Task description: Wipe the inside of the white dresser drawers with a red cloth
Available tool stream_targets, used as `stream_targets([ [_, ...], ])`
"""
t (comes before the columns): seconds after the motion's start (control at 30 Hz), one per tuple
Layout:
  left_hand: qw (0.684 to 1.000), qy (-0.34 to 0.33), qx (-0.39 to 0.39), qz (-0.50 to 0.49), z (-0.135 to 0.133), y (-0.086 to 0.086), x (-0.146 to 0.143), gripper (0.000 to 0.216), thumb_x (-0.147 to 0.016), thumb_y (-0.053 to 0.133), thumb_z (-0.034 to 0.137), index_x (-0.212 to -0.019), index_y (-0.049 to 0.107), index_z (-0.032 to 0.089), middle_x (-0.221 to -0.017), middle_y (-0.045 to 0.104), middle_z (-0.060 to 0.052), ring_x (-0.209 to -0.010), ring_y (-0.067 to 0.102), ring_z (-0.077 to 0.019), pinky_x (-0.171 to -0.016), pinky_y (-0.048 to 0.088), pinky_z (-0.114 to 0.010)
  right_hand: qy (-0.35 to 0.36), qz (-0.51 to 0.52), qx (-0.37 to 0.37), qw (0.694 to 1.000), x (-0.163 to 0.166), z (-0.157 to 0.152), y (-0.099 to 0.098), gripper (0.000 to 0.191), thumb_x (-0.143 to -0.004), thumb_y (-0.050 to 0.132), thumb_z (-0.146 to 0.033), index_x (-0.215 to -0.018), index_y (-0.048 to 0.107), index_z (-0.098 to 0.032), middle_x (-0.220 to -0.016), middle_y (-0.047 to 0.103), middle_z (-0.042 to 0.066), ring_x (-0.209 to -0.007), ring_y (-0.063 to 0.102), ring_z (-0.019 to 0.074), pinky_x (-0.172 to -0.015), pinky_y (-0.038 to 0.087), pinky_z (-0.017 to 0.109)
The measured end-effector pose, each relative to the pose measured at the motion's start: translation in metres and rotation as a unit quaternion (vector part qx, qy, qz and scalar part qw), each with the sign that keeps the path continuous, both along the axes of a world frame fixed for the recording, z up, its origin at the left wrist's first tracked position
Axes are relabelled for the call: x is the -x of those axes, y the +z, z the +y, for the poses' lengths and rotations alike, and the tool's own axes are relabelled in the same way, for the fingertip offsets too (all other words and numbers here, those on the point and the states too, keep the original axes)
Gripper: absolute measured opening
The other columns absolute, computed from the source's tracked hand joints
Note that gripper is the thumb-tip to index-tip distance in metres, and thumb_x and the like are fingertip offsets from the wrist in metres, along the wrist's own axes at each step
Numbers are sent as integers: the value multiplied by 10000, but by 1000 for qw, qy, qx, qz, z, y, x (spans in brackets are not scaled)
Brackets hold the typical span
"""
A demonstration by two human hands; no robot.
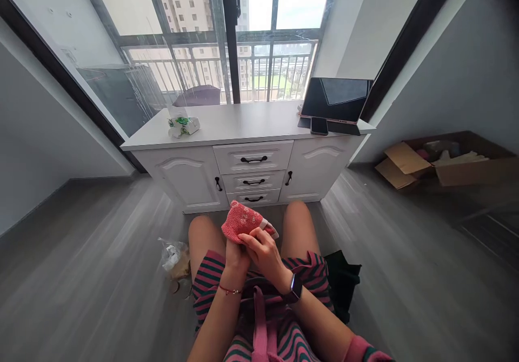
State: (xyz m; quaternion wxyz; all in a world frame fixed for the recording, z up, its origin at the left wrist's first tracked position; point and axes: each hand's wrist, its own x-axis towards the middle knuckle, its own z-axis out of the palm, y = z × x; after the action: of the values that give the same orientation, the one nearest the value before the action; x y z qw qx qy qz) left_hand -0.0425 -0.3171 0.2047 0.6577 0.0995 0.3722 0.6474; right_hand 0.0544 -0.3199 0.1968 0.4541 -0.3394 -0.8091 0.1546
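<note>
I sit on the floor with my knees up, facing a white cabinet. A pink fuzzy sock [242,221] with a pale cuff sits between my hands above my lap. My left hand [235,255], with a red string bracelet on the wrist, is closed under the sock and mostly hidden by the other hand. My right hand [263,251], with a dark watch on the wrist, grips the sock near its cuff with curled fingers.
A white cabinet [251,135] with drawers stands ahead under a window; a tissue pack [183,125], a tablet [336,102] and a phone [319,126] lie on it. A crumpled plastic bag [175,259] lies left of my knee, dark cloth [343,281] right, a cardboard box [446,164] far right.
</note>
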Motion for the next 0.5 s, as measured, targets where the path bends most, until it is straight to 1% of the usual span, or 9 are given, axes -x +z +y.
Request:
stream_targets([
  [0.1,995,46,-28,-85,2,6,-1,319,-852,462,388,-815,708,188,-870,708,-54,-875,637,-209,-940,480,-346,-38,27,5,999,2,1,-5,280,-931,457,-219,-1107,660,-299,-830,533,38,-770,517,161,-722,465,302],
  [0.17,991,70,-36,-110,1,10,-3,363,-859,443,441,-836,715,202,-876,718,-39,-896,639,-206,-946,469,-342,-57,44,10,997,3,1,-6,277,-924,471,-216,-1100,664,-309,-853,513,39,-794,519,163,-735,471,308],
  [0.23,990,68,-50,-112,0,13,-6,416,-864,422,502,-884,720,213,-915,722,-41,-939,637,-212,-953,460,-347,-76,61,18,995,3,1,-6,268,-918,483,-214,-1085,670,-306,-864,498,40,-807,521,165,-739,476,312],
  [0.3,990,53,-63,-114,-1,15,-9,472,-851,414,573,-925,720,221,-968,720,-50,-980,633,-225,-942,467,-356,-97,78,29,992,4,2,-6,258,-915,483,-211,-1058,679,-298,-859,489,41,-798,520,166,-726,478,315],
  [0.37,991,41,-59,-112,-1,16,-12,479,-826,460,590,-932,715,199,-989,718,-68,-989,636,-238,-908,488,-357,-107,83,43,990,4,3,-6,257,-916,472,-208,-1035,684,-291,-850,495,42,-776,519,166,-703,477,316],
  [0.4,993,45,-43,-102,0,15,-13,432,-814,515,550,-912,713,179,-963,721,-74,-954,649,-234,-876,504,-346,-96,76,52,991,4,4,-5,257,-914,471,-208,-1037,682,-287,-846,506,43,-769,520,168,-696,476,317],
  [0.43,995,55,-17,-86,2,14,-14,358,-801,574,479,-877,708,156,-906,726,-75,-888,666,-220,-832,520,-324,-69,62,64,994,4,6,-4,254,-908,478,-208,-1049,676,-281,-846,521,45,-768,524,171,-693,476,318],
  [0.5,994,86,52,-43,5,13,-13,192,-773,645,310,-804,691,127,-741,716,-52,-712,675,-174,-721,539,-272,14,24,96,995,1,10,3,254,-884,519,-216,-1091,654,-271,-874,560,49,-798,542,181,-721,481,326],
])
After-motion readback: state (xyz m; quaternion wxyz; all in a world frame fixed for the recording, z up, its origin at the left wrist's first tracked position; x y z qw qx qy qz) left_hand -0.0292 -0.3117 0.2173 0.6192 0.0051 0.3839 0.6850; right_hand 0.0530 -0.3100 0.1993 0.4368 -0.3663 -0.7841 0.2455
